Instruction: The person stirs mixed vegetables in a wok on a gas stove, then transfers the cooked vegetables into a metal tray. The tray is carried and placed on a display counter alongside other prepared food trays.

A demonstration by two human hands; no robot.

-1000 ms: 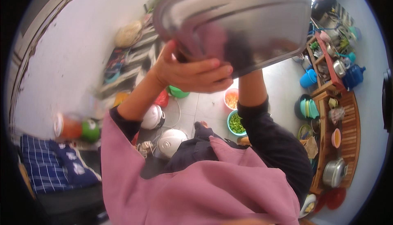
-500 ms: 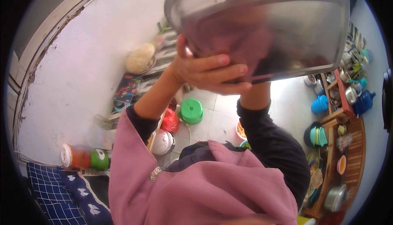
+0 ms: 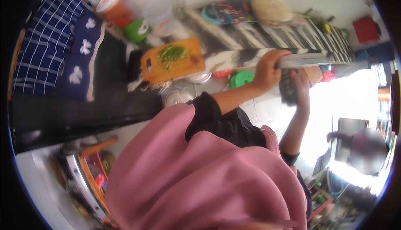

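Gripping: left hand [image 3: 267, 72] clamps edge-on grey metal tray [image 3: 250, 59], long axis sideways; right hand [image 3: 301, 88] beneath, fingers curled, grip unclear.

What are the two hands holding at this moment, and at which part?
Both hands hold a large metal tray, seen edge-on. The left hand has its grip on the rim; the right hand supports it from beneath, near the same rim.

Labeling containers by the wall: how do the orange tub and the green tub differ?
The orange tub is larger, with a pale lid; the green tub is smaller, its top green with a white patch. The orange tub lies nearer the checked blue cloth's top edge; the green tub sits toward the cutting board. Both are round and adjacent.
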